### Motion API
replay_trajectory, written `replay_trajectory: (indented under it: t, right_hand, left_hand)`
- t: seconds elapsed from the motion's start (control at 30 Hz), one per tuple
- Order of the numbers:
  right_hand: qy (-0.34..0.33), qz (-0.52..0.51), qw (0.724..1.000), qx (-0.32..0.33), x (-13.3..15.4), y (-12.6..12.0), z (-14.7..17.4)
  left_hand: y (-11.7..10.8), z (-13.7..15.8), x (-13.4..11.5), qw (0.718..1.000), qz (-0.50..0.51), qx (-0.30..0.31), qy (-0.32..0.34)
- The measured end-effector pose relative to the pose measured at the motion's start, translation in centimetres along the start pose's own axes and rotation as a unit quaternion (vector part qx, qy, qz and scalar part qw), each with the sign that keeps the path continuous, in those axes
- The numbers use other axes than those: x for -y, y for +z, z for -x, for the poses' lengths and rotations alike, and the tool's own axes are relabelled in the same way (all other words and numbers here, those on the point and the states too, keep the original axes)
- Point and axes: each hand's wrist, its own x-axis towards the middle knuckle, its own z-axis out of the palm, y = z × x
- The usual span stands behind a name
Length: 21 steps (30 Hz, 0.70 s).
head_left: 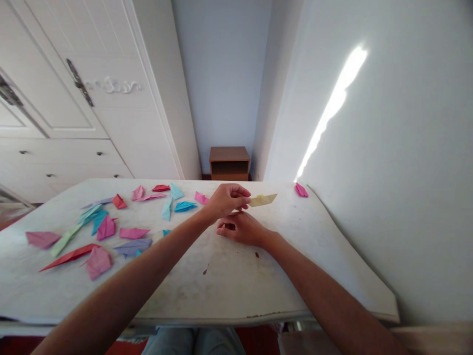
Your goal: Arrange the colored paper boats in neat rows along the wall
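My left hand [229, 201] is closed in a pinch on a small pale yellow folded-paper boat [263, 199], which sticks out to the right of the fingertips above the table. Just below it, my right hand [242, 228] is curled with thumb and fingers near each other, and nothing shows between them. The two hands overlap slightly, the left crossing in front of the right's far side. Beyond my left wrist lies a pink folded paper [201, 198]. A blue folded paper [185, 206] rests to its left.
The worn white table [229, 291] carries several folded papers on its left, among them a red one [72, 256] and a lavender one [133, 247]. A magenta piece [301, 190] lies at the far right corner. A wall [399, 172] borders the right, a white wardrobe [121, 113] stands behind left.
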Motion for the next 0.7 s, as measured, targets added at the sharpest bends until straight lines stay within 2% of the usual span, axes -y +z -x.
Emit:
replay_trajectory:
  t: [0.17, 0.37, 0.43, 0.57, 0.7]
  right_hand:
    - [0.003, -0.032, 0.999, -0.004, 0.3, -0.3, 0.0]
    - [-0.011, -0.040, 0.999, 0.003, 0.0, 0.1, 0.1]
    - [-0.011, -0.044, 0.999, 0.005, 0.0, 0.1, 0.2]
    - [-0.010, -0.054, 0.998, 0.003, 0.1, 0.2, 0.3]
    - [-0.016, -0.054, 0.998, 0.001, 0.0, 0.3, 0.3]
  left_hand:
    - [-5.1, 3.8, 1.0, 0.997, -0.030, -0.065, 0.018]
    - [-12.7, 9.0, 2.8, 0.974, -0.213, -0.065, -0.038]
    - [-13.9, 10.0, 3.3, 0.966, -0.247, -0.053, -0.057]
    - [-14.2, 10.9, 3.6, 0.954, -0.292, -0.023, -0.069]
    - [-15.1, 11.5, 3.2, 0.946, -0.312, -0.063, -0.064]
